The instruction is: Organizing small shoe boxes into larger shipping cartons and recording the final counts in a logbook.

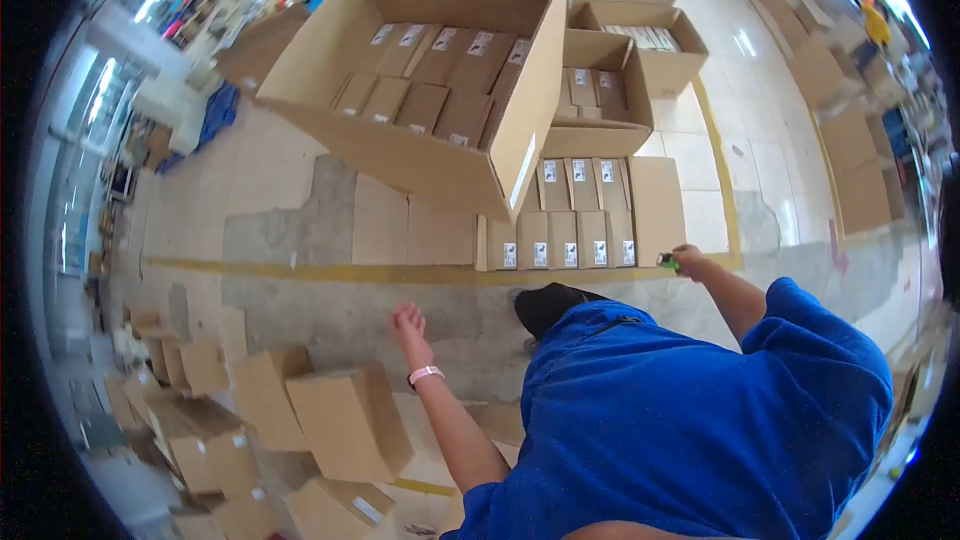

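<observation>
My right hand (689, 260) is closed around a small green tool (668, 261) with a pale end; its exact kind is too small to make out. That hand hovers beside the flap (655, 202) of an open carton packed with brown boxes (563, 225) bearing white labels. Over the floor to the left, my left hand (409, 321) hangs with loosely bent fingers and nothing visible in it. A pink band (427, 373) circles that wrist. Ahead of it, a large open carton (420, 155) stands higher than the others and holds similar brown boxes (422, 107).
More open cartons (672, 70) line up behind the packed one. Empty-looking cardboard boxes (350, 420) cluster at the lower left, and stacked cartons (862, 185) stand at the right. Yellow lines (400, 274) mark the floor. A blue cloth (217, 120) lies at the upper left.
</observation>
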`<state>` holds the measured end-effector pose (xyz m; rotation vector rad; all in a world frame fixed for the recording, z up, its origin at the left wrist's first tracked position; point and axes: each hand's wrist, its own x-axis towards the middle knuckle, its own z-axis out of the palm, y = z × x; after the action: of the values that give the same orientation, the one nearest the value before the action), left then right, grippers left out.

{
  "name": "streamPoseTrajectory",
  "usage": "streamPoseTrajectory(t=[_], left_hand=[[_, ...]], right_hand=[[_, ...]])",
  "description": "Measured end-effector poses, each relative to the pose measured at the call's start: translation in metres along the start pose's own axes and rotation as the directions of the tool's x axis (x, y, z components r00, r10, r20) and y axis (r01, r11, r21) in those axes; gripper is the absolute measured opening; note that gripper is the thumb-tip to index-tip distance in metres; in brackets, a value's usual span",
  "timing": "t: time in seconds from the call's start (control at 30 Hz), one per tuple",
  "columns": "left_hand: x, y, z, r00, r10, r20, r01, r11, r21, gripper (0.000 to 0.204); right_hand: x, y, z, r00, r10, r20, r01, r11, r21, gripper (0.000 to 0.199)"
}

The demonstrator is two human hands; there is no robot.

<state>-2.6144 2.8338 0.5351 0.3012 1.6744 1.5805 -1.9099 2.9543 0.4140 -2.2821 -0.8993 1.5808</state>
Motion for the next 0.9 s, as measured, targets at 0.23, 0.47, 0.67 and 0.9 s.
streamPoseTrajectory(t=[0.23,0.47,0.67,0.9], left_hand=[[0.065,0.161,0.108,0.958,0.163,0.238,-0.188,0.978,0.089,0.040],[0.153,0.304,0.171,0.876,0.346,0.337,-0.426,0.882,0.201,0.043],[0.253,0.428,0.242,0.770,0.567,0.292,-0.635,0.723,0.272,0.048],[0.363,0.489,0.322,0.477,0.865,0.159,-0.869,0.436,0.235,0.047]], right_hand=[[-0.031,0.038,0.131,0.934,0.357,0.008,-0.347,0.901,0.260,0.019],[-0.026,-0.157,0.214,0.997,-0.060,-0.040,0.072,0.815,0.574,0.020],[-0.070,-0.281,0.199,0.941,-0.125,-0.315,0.325,0.596,0.735,0.038],[-0.122,-0.217,0.293,0.829,0.351,-0.436,0.242,0.479,0.844,0.036]])
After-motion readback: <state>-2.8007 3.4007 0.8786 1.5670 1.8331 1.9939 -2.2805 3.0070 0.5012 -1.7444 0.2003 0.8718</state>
